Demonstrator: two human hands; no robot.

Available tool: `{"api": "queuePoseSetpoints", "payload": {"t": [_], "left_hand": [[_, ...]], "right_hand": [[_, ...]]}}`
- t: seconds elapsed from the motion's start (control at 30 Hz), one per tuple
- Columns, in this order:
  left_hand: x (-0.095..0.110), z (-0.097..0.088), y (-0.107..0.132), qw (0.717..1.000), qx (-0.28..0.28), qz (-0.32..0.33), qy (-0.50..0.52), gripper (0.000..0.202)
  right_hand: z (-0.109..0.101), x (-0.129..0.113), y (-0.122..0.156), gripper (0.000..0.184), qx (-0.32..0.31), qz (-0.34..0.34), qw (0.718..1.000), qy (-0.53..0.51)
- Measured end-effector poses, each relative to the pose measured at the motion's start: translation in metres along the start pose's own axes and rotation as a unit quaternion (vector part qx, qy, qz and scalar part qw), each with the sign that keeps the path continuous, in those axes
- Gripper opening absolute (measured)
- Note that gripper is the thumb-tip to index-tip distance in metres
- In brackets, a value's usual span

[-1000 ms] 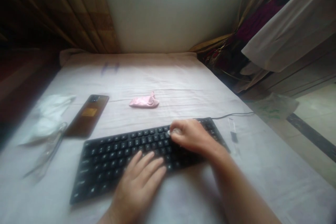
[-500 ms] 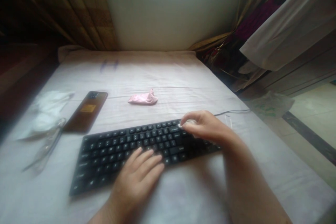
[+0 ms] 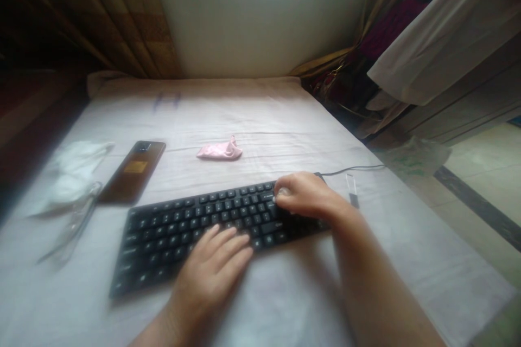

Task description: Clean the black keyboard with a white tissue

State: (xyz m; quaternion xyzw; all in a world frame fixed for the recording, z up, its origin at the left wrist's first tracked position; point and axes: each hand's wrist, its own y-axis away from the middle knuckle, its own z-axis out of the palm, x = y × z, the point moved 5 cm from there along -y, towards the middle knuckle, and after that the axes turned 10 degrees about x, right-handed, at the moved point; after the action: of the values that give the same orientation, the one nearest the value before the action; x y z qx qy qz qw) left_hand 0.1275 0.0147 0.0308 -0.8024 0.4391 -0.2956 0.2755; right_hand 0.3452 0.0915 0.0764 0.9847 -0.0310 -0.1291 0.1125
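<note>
A black keyboard (image 3: 163,238) lies slanted across the white cloth surface. My left hand (image 3: 217,263) rests on its lower middle keys, fingers stretched out and lying flat. Over the keyboard's right part, my right hand (image 3: 307,194) is closed round a small white wad (image 3: 284,192), pressed down on the upper keys. Most of the wad hides under the fingers, so I cannot tell whether it is cloth or tissue. The keys beneath that hand are covered too.
A pink cloth bundle (image 3: 221,149) lies beyond the keyboard. To the left are a brown phone (image 3: 132,173), a pair of tweezers-like thin tools (image 3: 75,225), blurred, and a white crumpled cloth (image 3: 79,171). A clear strip (image 3: 352,191) and the cable (image 3: 354,167) lie right.
My right hand has slid a little to the left over the keys with the white wad, uncovering more of the clear strip. My left hand stays on the keyboard.
</note>
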Motion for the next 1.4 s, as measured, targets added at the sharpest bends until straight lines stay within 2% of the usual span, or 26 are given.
{"api": "queuePoseSetpoints", "payload": {"t": [0.2,0.27,0.43,0.57,0.77,0.97,1.4], "left_hand": [[0.001,0.002,0.003,1.0,-0.012,0.004,-0.003,0.025],[0.0,0.001,0.003,1.0,0.004,-0.006,-0.003,0.025],[0.001,-0.001,-0.001,1.0,-0.013,0.009,-0.002,0.025],[0.0,-0.003,-0.004,1.0,-0.01,0.006,-0.002,0.024],[0.001,-0.002,-0.001,1.0,-0.008,0.002,-0.003,0.024],[0.001,-0.002,-0.002,1.0,-0.01,-0.001,-0.005,0.024],[0.001,-0.002,-0.001,1.0,-0.017,-0.002,-0.004,0.024]], "right_hand": [[0.002,-0.012,0.001,0.024,-0.005,-0.025,0.999,-0.02],[0.002,-0.016,0.001,0.024,-0.005,-0.041,0.999,-0.028],[-0.001,-0.008,0.001,0.024,0.009,-0.024,0.999,-0.026],[0.0,-0.013,0.003,0.024,0.013,-0.05,0.997,-0.049],[0.008,-0.023,0.004,0.023,-0.006,-0.07,0.997,-0.038],[0.008,-0.021,0.006,0.019,-0.052,-0.069,0.995,-0.056],[0.007,-0.019,0.011,0.018,-0.078,-0.065,0.994,-0.049]]}}
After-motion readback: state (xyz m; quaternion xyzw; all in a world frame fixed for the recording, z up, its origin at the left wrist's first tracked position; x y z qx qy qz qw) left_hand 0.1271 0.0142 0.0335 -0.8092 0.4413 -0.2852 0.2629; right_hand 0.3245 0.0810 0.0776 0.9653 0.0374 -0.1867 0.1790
